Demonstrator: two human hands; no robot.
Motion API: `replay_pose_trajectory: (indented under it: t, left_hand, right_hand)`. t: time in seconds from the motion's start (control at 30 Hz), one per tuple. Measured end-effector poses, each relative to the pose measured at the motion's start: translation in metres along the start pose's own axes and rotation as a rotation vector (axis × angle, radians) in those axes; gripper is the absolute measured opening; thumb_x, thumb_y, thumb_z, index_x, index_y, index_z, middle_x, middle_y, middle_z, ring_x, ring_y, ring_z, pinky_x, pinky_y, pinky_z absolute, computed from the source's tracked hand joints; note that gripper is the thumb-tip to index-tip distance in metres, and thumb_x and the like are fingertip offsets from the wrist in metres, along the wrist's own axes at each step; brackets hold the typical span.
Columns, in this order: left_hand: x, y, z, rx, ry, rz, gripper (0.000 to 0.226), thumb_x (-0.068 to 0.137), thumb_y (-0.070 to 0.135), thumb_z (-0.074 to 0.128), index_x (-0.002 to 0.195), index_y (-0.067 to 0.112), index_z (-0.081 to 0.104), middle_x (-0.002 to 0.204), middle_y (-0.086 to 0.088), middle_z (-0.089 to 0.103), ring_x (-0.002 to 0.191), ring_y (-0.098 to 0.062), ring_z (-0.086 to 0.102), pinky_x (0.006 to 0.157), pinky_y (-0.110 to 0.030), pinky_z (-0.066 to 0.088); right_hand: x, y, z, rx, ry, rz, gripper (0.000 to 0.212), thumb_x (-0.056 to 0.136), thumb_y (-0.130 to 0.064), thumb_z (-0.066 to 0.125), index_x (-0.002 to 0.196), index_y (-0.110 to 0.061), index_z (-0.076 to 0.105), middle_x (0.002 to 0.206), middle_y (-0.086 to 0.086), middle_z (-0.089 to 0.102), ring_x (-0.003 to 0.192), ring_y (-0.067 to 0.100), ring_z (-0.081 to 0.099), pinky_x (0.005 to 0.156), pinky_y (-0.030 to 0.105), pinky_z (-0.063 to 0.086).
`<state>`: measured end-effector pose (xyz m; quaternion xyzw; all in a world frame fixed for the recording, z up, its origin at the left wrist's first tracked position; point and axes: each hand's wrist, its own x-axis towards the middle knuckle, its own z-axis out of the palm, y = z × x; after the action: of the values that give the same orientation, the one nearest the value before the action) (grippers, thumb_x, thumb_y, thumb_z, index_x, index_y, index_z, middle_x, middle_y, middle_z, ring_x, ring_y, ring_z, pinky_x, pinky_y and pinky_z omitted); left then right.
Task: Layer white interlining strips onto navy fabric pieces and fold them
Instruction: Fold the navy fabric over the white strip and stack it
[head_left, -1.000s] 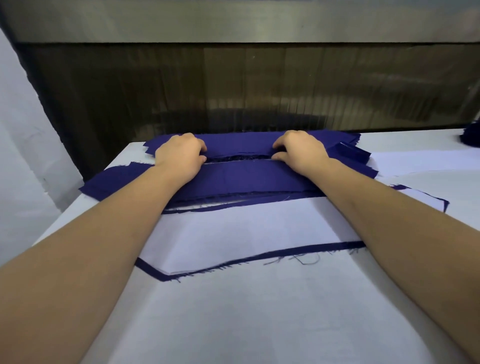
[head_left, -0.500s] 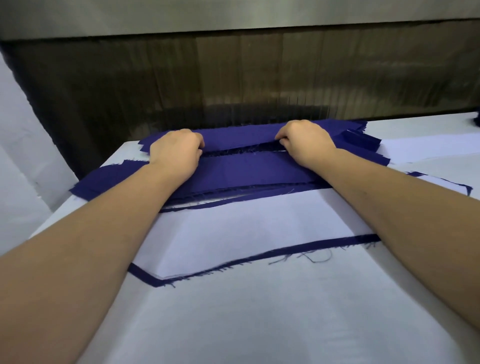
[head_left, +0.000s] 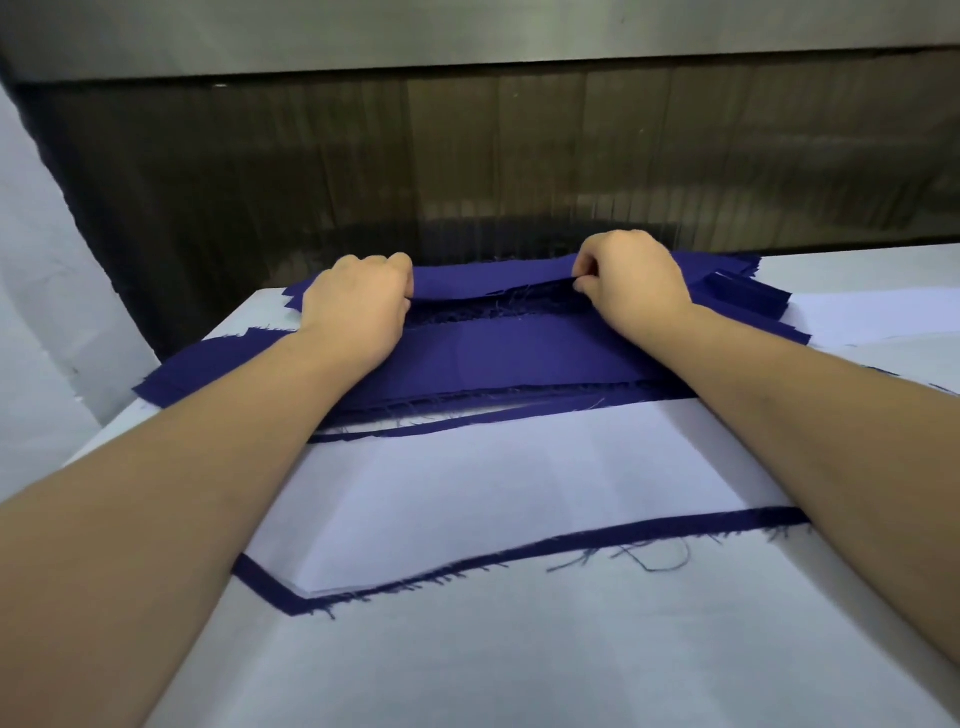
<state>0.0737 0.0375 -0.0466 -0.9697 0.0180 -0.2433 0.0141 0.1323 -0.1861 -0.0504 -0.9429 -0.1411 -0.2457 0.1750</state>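
Both of our hands are at the far edge of the tabletop (head_left: 519, 670), on the stack of navy pieces (head_left: 519, 358). Our left hand (head_left: 358, 306) and right hand (head_left: 631, 283) each pinch the top navy strip (head_left: 493, 278). The fingers (head_left: 586, 270) are curled round its near edge, which stands a little off the stack, so a dark gap shows beneath. Nearer to us a white interlining strip (head_left: 519, 483) lies on a navy piece (head_left: 649, 532), whose edge shows as a dark border round it.

We judge the cloth light, limp and quick to fray, since loose threads hang from the cut edges. It will sag between our hands, so we should hold it toward both ends and keep it gently taut. We should take one layer only, since the layers beneath may cling and come up with it.
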Motion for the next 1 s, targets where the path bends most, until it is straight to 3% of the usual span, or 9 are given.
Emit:
replay_pose_trajectory:
  t: [0.1, 0.17, 0.27, 0.53, 0.73, 0.83, 1.0]
  left_hand:
    - [-0.001, 0.0, -0.001, 0.007, -0.01, -0.009, 0.019, 0.093, 0.014, 0.053, 0.112, 0.011, 0.054, 0.112, -0.013, 0.06, 0.104, -0.032, 0.051, 0.079, -0.04, 0.04]
    - [0.0, -0.001, -0.001, 0.041, -0.038, -0.01, 0.029, 0.094, 0.016, 0.053, 0.123, 0.014, 0.055, 0.122, -0.011, 0.058, 0.112, -0.033, 0.049, 0.087, -0.042, 0.042]
    - [0.001, -0.004, -0.001, 0.065, -0.044, -0.006, 0.03, 0.097, 0.014, 0.047, 0.123, 0.017, 0.062, 0.124, -0.01, 0.058, 0.114, -0.033, 0.049, 0.089, -0.044, 0.042]
    - [-0.001, -0.002, -0.007, 0.007, 0.061, -0.065, 0.021, 0.093, 0.015, 0.056, 0.11, 0.011, 0.067, 0.11, -0.013, 0.064, 0.11, -0.032, 0.051, 0.077, -0.041, 0.042]
    - [-0.003, -0.002, -0.013, -0.08, 0.038, -0.106, 0.012, 0.085, 0.019, 0.069, 0.092, 0.011, 0.064, 0.096, -0.009, 0.061, 0.103, -0.029, 0.052, 0.069, -0.036, 0.035]
    - [-0.002, -0.006, -0.015, -0.113, 0.051, -0.108, 0.015, 0.084, 0.026, 0.069, 0.086, 0.014, 0.059, 0.087, -0.003, 0.054, 0.095, -0.025, 0.05, 0.066, -0.035, 0.032]
    - [-0.002, -0.011, -0.019, -0.219, 0.075, -0.047, 0.017, 0.09, 0.024, 0.061, 0.096, 0.008, 0.066, 0.095, -0.008, 0.058, 0.095, -0.028, 0.054, 0.073, -0.037, 0.041]
  right_hand:
    - [0.001, 0.003, -0.001, 0.176, -0.001, 0.051, 0.001, 0.088, -0.014, 0.064, 0.088, -0.012, 0.064, 0.096, 0.005, 0.063, 0.091, 0.022, 0.055, 0.072, 0.029, 0.04]
    - [0.002, 0.004, -0.002, 0.27, 0.002, 0.06, 0.007, 0.087, -0.014, 0.066, 0.082, -0.015, 0.061, 0.091, 0.003, 0.061, 0.085, 0.017, 0.053, 0.072, 0.026, 0.037]
    - [0.004, 0.005, -0.002, 0.29, 0.031, 0.059, 0.007, 0.09, -0.011, 0.06, 0.086, -0.016, 0.058, 0.095, 0.003, 0.06, 0.088, 0.017, 0.051, 0.074, 0.026, 0.037]
    - [0.0, 0.002, -0.003, -0.084, 0.008, -0.002, 0.033, 0.092, 0.0, 0.05, 0.121, -0.013, 0.06, 0.119, 0.014, 0.056, 0.113, 0.032, 0.047, 0.078, 0.036, 0.039]
    - [-0.002, 0.006, -0.009, -0.336, -0.001, 0.063, 0.028, 0.09, -0.001, 0.055, 0.117, -0.007, 0.063, 0.124, 0.016, 0.047, 0.112, 0.035, 0.046, 0.082, 0.04, 0.041]
    - [0.001, 0.01, -0.014, -0.244, 0.059, 0.123, 0.027, 0.091, -0.002, 0.053, 0.114, -0.009, 0.065, 0.122, 0.015, 0.046, 0.106, 0.037, 0.051, 0.077, 0.04, 0.039]
    - [0.0, 0.016, -0.022, 0.021, 0.178, 0.187, 0.031, 0.095, -0.006, 0.044, 0.11, -0.019, 0.067, 0.123, 0.006, 0.05, 0.105, 0.035, 0.054, 0.077, 0.034, 0.038]
